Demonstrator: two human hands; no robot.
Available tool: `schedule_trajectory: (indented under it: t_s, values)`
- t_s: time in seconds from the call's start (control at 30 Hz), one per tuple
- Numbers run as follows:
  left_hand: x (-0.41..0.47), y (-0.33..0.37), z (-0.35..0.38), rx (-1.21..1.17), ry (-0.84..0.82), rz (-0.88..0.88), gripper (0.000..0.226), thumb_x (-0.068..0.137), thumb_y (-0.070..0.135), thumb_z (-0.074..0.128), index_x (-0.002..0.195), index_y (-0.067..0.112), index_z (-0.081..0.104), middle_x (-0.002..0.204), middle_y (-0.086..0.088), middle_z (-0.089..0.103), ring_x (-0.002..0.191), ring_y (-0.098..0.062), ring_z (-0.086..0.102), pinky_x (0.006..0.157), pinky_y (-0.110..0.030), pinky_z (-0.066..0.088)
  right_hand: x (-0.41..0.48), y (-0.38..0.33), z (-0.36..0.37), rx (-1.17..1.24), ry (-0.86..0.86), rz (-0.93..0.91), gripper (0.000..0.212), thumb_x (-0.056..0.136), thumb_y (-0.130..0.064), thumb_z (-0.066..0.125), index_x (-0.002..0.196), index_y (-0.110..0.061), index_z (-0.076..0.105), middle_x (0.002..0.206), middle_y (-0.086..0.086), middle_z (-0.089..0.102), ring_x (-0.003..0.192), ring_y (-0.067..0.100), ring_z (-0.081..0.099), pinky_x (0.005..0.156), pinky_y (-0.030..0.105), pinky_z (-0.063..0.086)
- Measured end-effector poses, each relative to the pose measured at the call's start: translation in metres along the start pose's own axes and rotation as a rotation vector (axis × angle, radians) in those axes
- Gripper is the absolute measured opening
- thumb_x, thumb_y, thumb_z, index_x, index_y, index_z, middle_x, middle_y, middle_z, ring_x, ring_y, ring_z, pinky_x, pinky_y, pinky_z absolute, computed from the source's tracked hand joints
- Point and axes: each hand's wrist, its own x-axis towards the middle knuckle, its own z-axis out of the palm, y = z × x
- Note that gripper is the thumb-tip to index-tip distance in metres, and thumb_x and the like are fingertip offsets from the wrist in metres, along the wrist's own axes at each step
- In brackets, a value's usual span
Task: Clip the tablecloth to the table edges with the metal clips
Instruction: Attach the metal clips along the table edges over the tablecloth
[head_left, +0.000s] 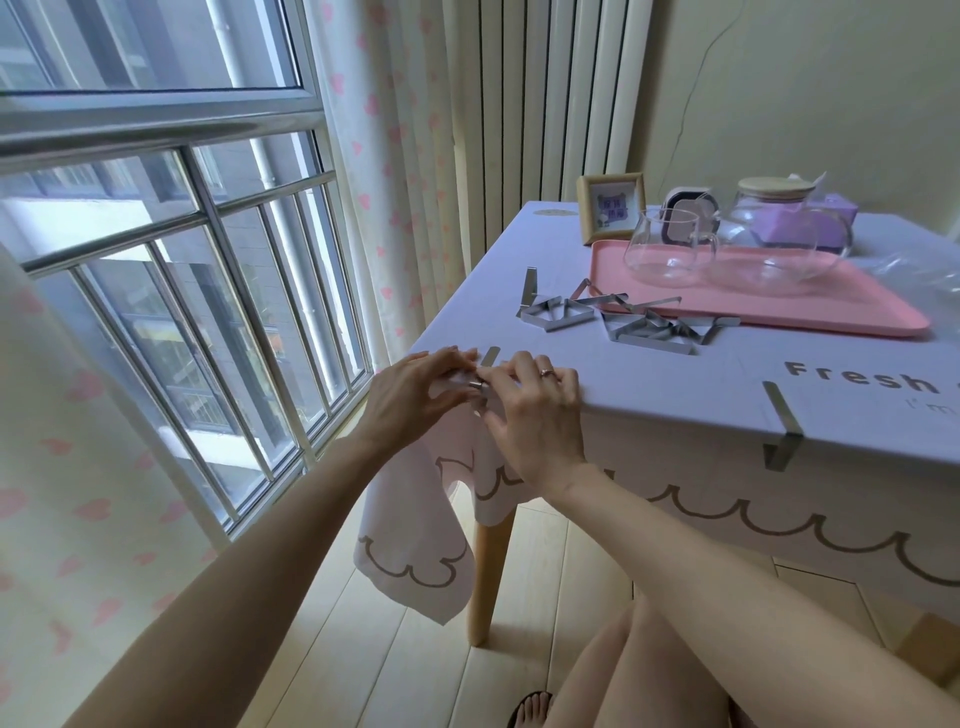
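Corner clip going on: near-left corner of the table, step in hand.

I see both hands meeting at the corner. The left hand (410, 400) has its fingertips drawn together, pinching the bent silver metal clip (489, 356). The right hand (540, 421) curls round it from the near side. The clip sits partly over the pale lilac tablecloth (649, 395) at the edge of the wooden-legged table (488, 582). One fitted clip (782, 423) is on the near edge, and spare clips (649, 327) are heaped by the pink plastic tray (831, 306). Next, I judge: push it fully home with the cloth held flat.

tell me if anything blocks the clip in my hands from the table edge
Nothing visible does: left hand and right hand hold the clip right at the corner edge; the spare clips lie farther back.
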Motion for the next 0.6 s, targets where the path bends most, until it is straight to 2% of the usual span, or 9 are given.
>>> schedule_trajectory:
  t_s: [0.1, 0.2, 0.3, 0.37, 0.5, 0.53, 0.6]
  values:
    - [0.000, -0.002, 0.000, 0.047, -0.020, 0.069, 0.048, 0.083, 0.055, 0.048, 0.117, 0.025, 0.062, 0.113, 0.003, 0.069, 0.100, -0.022, 0.065, 0.064, -0.024, 0.046, 0.001, 0.005, -0.006, 0.093, -0.033, -0.003, 0.030, 0.071, -0.022, 0.067, 0.100, -0.016, 0.061, 0.088, 0.004, 0.063, 0.079, 0.023, 0.059, 0.073, 0.035, 0.045]
    - [-0.001, -0.007, 0.007, 0.132, -0.008, 0.142, 0.035, 0.084, 0.044, 0.054, 0.111, 0.025, 0.066, 0.119, 0.007, 0.066, 0.114, -0.018, 0.060, 0.074, -0.029, 0.052, 0.002, 0.006, -0.013, 0.173, -0.071, 0.018, 0.029, 0.071, -0.021, 0.052, 0.098, -0.013, 0.058, 0.086, 0.004, 0.064, 0.075, 0.021, 0.059, 0.073, 0.033, 0.044]
    - [0.001, -0.009, 0.008, 0.155, -0.036, 0.147, 0.035, 0.084, 0.045, 0.052, 0.111, 0.027, 0.066, 0.120, 0.009, 0.065, 0.115, -0.017, 0.059, 0.070, -0.030, 0.054, 0.005, 0.007, -0.018, 0.204, -0.110, 0.011, 0.023, 0.076, -0.024, 0.049, 0.094, -0.013, 0.060, 0.087, 0.004, 0.066, 0.077, 0.022, 0.061, 0.074, 0.032, 0.046]
    - [0.002, -0.007, 0.003, 0.162, -0.055, 0.144, 0.040, 0.083, 0.052, 0.050, 0.111, 0.029, 0.066, 0.119, 0.010, 0.065, 0.111, -0.018, 0.063, 0.065, -0.032, 0.056, 0.011, 0.010, -0.025, 0.254, -0.139, 0.036, 0.023, 0.084, -0.024, 0.049, 0.101, -0.012, 0.060, 0.096, 0.005, 0.067, 0.085, 0.023, 0.061, 0.079, 0.032, 0.043]
    - [0.018, 0.005, -0.011, 0.137, -0.133, 0.007, 0.051, 0.084, 0.063, 0.037, 0.108, 0.030, 0.068, 0.108, 0.007, 0.071, 0.081, -0.019, 0.068, 0.061, -0.030, 0.052, 0.032, 0.025, -0.037, 0.329, -0.240, 0.114, 0.028, 0.091, -0.021, 0.052, 0.117, -0.012, 0.055, 0.119, 0.006, 0.059, 0.109, 0.023, 0.054, 0.086, 0.028, 0.038]
    - [0.024, 0.009, -0.012, 0.140, -0.140, -0.037, 0.053, 0.085, 0.064, 0.035, 0.107, 0.029, 0.068, 0.103, 0.004, 0.072, 0.079, -0.019, 0.066, 0.064, -0.032, 0.052, 0.038, 0.032, -0.037, 0.323, -0.256, 0.132, 0.029, 0.091, -0.020, 0.052, 0.118, -0.013, 0.055, 0.123, 0.005, 0.057, 0.112, 0.023, 0.052, 0.087, 0.028, 0.038]
    - [0.032, 0.017, -0.008, 0.131, -0.118, -0.105, 0.042, 0.091, 0.056, 0.042, 0.109, 0.026, 0.066, 0.104, 0.003, 0.071, 0.087, -0.022, 0.064, 0.072, -0.031, 0.048, 0.047, 0.048, -0.036, 0.297, -0.299, 0.175, 0.031, 0.090, -0.018, 0.050, 0.121, -0.014, 0.054, 0.128, 0.005, 0.053, 0.116, 0.025, 0.051, 0.088, 0.031, 0.040]
